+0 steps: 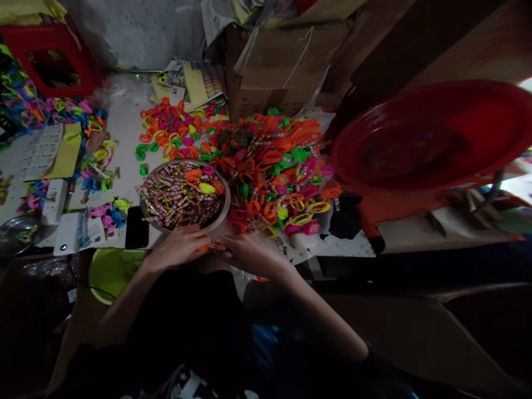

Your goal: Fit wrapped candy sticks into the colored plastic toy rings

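My left hand (180, 246) is closed at the table's front edge, with an orange plastic toy watch (203, 249) between its fingertips. Facing it, my right hand (251, 252) pinches a small wrapped candy roll (218, 247) against the orange piece. Fingers hide most of both items, so whether they are joined I cannot tell. Just beyond my hands stands a round metal bowl (228, 202) heaped with candy rolls (178, 194). A few orange, yellow and pink plastic watches lie on top of the rolls. To the bowl's right is a big pile of bright toy watches (274, 172).
A black phone (137, 227) lies left of the bowl. A green basin (110, 274) sits below the table edge. A large red basin (469, 133) is at right, cardboard boxes (291, 61) behind. More coloured pieces and a red stool (83, 61) are at left.
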Demonstrator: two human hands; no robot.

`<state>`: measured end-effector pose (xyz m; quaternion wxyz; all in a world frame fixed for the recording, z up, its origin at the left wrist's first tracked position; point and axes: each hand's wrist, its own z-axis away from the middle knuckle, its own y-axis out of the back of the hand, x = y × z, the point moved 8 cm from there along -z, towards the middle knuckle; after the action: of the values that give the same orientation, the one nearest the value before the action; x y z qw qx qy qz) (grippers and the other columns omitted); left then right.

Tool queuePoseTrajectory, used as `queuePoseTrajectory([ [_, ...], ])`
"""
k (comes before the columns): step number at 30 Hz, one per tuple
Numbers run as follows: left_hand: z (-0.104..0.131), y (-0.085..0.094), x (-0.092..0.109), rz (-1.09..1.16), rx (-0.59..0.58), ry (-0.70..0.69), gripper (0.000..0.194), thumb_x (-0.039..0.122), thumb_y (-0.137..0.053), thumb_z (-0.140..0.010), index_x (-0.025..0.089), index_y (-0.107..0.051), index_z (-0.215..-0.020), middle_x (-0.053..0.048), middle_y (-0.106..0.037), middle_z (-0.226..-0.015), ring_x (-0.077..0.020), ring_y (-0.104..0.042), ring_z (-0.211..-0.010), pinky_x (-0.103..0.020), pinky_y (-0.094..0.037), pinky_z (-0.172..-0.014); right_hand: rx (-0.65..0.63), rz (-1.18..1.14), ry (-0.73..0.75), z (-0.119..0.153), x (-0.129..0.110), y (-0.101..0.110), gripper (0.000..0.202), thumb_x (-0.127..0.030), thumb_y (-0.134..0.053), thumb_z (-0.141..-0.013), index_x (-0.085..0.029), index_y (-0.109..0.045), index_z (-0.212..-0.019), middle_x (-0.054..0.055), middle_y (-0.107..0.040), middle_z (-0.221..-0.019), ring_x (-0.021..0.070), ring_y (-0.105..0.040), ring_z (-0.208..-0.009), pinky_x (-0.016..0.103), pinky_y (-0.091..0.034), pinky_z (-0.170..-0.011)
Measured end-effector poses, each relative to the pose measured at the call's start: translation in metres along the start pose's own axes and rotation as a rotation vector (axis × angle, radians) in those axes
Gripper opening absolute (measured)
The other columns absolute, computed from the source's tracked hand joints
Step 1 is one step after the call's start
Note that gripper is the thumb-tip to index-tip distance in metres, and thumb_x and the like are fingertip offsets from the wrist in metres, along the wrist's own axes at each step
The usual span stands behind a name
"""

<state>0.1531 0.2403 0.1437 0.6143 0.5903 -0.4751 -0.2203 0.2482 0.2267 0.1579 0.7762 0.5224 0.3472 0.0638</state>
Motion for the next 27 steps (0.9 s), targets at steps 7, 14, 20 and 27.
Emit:
queuePoseTrajectory([
  [7, 0.007, -0.023, 0.002, 0.071, 0.025, 0.061, 0.020, 0.034, -0.054, -0.091, 0.021, -0.062, -0.102, -0.005, -0.067, -0.103, -0.0189, -0.058, -0.103, -0.035, -0.043, -0.097, -0.076, -0.145, 0.009, 0.002, 0.007, -0.013, 0.008, -0.012, -0.056, -0.081, -0.018, -0.059, -0.085, 0.002, -0.064, -0.073, 0.0124, -0.054, -0.060, 0.023, -0.028, -0.054],
  [14, 0.006, -0.024, 0.014, 0.174, 0.062, -0.019, 0.018, 0.033, -0.052, -0.091, 0.018, -0.062, -0.090, -0.005, -0.066, -0.092, -0.0164, -0.059, -0.092, -0.031, -0.044, -0.090, -0.109, -0.235, 0.049, 0.005, 0.012, -0.018, 0.005, -0.020, -0.059, -0.083, -0.019, -0.057, -0.079, -0.002, -0.058, -0.062, 0.0102, -0.049, -0.055, 0.021, -0.028, -0.053],
  [20, -0.003, -0.038, 0.017, 0.182, 0.000, -0.020, 0.017, 0.032, -0.054, -0.090, 0.018, -0.063, -0.094, -0.005, -0.067, -0.096, -0.0174, -0.059, -0.101, -0.037, -0.037, -0.103, -0.111, -0.261, 0.025, 0.007, 0.027, -0.026, 0.007, -0.020, -0.060, -0.080, -0.018, -0.057, -0.074, -0.004, -0.055, -0.059, 0.0090, -0.046, -0.053, 0.020, -0.028, -0.051],
  [27, -0.030, -0.018, -0.025, 0.398, -0.050, 0.174, 0.043, 0.048, -0.065, -0.080, 0.024, -0.057, -0.115, -0.005, -0.063, -0.115, -0.0182, -0.059, -0.106, -0.029, -0.046, -0.091, -0.182, -0.446, -0.083, 0.025, 0.079, -0.034, 0.008, -0.025, -0.061, -0.079, -0.019, -0.065, -0.079, -0.002, -0.065, -0.066, 0.0120, -0.057, -0.061, 0.020, -0.039, -0.056],
])
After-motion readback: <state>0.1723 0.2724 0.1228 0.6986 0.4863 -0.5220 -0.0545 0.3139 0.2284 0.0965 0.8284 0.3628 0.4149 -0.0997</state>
